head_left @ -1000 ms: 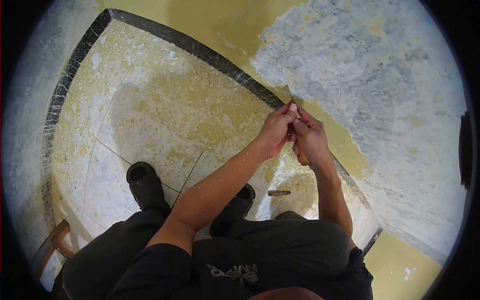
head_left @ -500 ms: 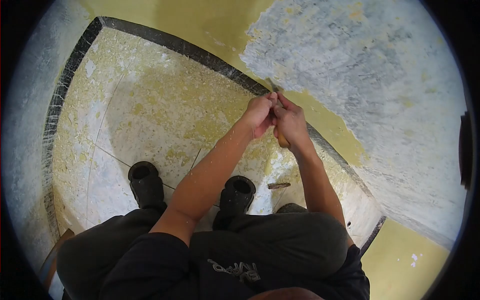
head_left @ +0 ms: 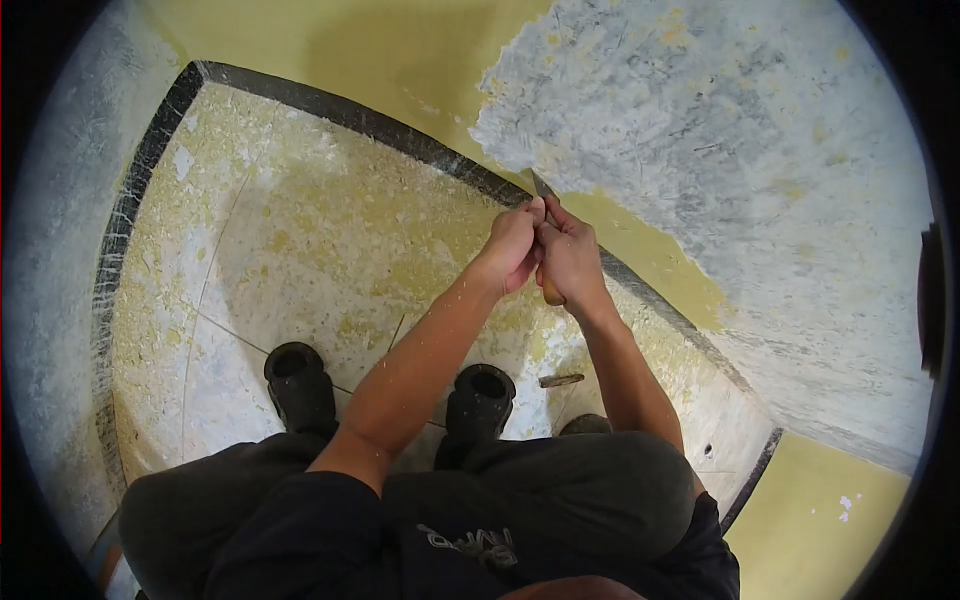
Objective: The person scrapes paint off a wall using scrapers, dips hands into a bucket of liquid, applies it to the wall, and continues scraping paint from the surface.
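My right hand [head_left: 572,258] is wrapped round a scraper [head_left: 541,186] with a metal blade and a wooden handle, whose end shows below the palm. Against it, at the blade's base, my left hand [head_left: 513,242] is closed, its fingers pressed on the tool. The blade tip meets the wall [head_left: 640,130] at the edge between yellow paint and the bare grey-white patch, just above the black skirting [head_left: 400,135]. Both hands touch each other.
Yellow paint flakes cover the tiled floor [head_left: 330,230]. A short brown piece [head_left: 561,381] lies near my dark shoes [head_left: 482,398]. Part of a brown wooden object [head_left: 110,566] shows at the lower left. A dark object [head_left: 930,300] is at the right edge.
Both hands and the scraper have moved left along the wall's lower edge since the first frame. The view has shifted slightly, and my hands are still closed on the tool.
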Demonstrator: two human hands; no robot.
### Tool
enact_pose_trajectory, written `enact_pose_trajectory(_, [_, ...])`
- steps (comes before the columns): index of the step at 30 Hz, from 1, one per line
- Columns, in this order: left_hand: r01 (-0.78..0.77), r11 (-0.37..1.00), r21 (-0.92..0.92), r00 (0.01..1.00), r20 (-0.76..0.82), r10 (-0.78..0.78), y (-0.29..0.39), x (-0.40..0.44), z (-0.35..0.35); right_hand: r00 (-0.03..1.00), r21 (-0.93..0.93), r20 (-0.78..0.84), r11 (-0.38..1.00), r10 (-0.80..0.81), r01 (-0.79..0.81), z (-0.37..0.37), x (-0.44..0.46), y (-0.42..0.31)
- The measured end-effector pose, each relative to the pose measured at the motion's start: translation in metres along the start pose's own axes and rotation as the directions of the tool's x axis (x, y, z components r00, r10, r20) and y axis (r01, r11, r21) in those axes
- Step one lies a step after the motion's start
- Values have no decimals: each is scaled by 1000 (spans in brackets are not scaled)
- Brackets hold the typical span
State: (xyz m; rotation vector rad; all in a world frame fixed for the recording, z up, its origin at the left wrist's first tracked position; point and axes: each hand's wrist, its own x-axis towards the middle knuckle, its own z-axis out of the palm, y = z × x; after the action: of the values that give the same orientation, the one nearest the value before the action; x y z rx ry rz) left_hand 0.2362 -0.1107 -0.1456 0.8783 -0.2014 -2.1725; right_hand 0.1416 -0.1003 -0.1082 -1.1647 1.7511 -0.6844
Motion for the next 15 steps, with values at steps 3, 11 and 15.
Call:
enact_pose_trajectory(3, [-7,999,-44,1000,29,8,-2,16,-16,994,67,90,995,62,-68,-2,-5,-12])
enact_pose_trajectory(11, [-17,1000,10,996,91,16,5,16,-14,996,5,57,997,73,-73,-4,-8,-11])
enact_pose_trajectory(15, [-43,998,-49,999,-12,43,1,11,-7,998,-97,27,993,-59,61,0,7,11])
